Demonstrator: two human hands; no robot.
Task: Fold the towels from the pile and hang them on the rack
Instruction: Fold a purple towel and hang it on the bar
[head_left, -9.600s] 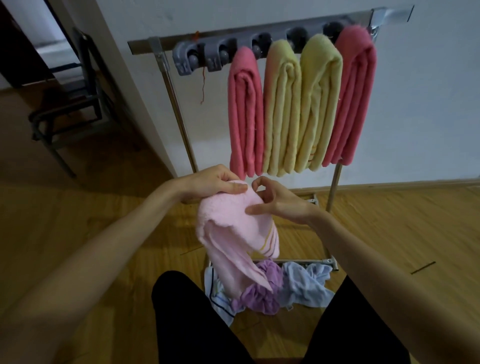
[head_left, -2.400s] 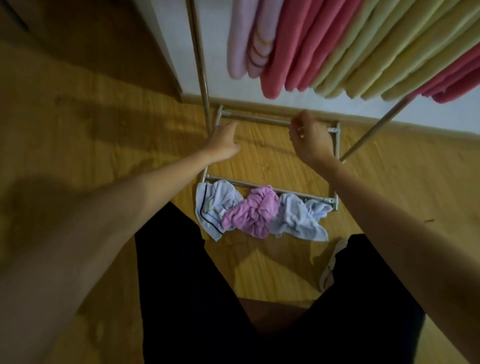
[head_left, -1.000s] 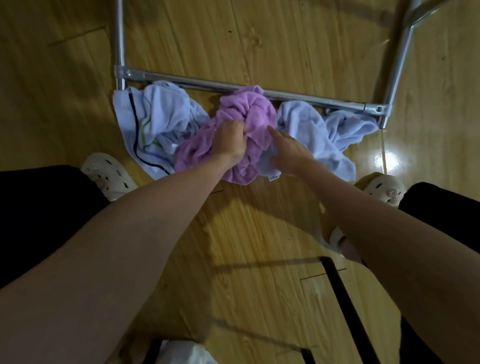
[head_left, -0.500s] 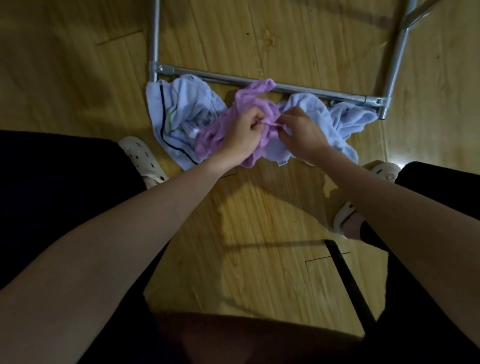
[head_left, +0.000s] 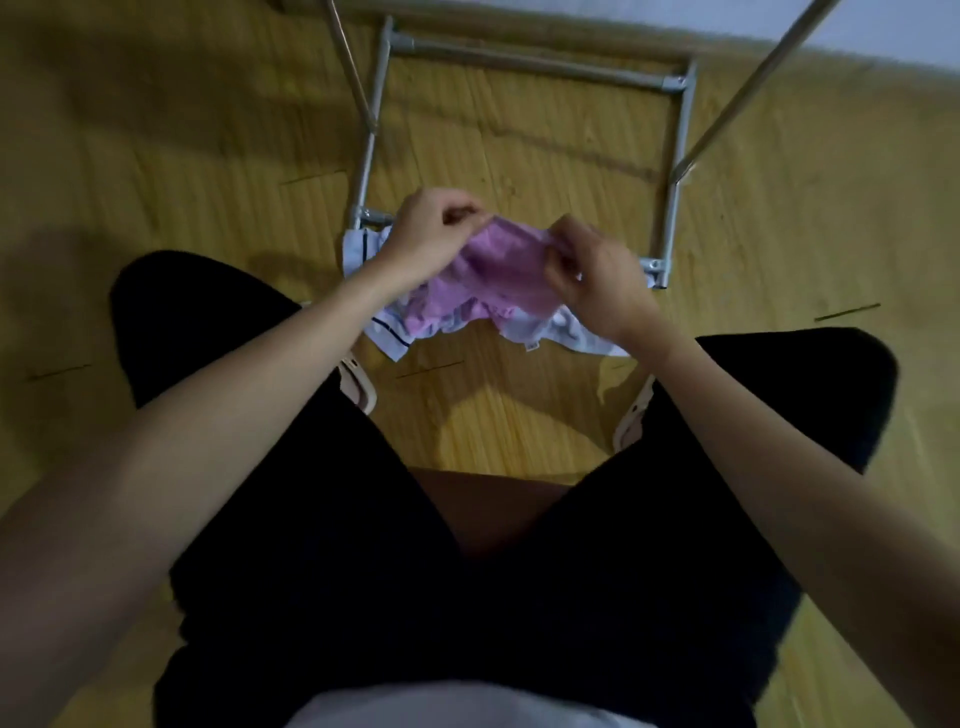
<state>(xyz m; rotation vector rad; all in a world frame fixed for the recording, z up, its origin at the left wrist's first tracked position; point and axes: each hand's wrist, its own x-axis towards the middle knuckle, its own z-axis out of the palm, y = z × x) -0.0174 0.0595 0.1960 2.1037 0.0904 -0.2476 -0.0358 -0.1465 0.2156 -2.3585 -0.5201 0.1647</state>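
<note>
Both hands are up in front of the person, each pinching the top edge of one purple towel (head_left: 488, 270). The left hand (head_left: 431, 234) grips the left end with curled fingers, and the right hand (head_left: 592, 270) grips the right end the same way. The towel sags between them and hangs down over the pile on the floor (head_left: 519, 415). Two more towels lie there: a white one with dark stripes (head_left: 387, 335) on the left, and a pale blue one (head_left: 566, 332) on the right, both partly hidden by the purple towel. They lie against the front bar of the rack (head_left: 675, 171), of which only the metal base frame and two slanting poles show. Two light shoes (head_left: 358, 384) peek out beside the black trousers (head_left: 363, 571).
</note>
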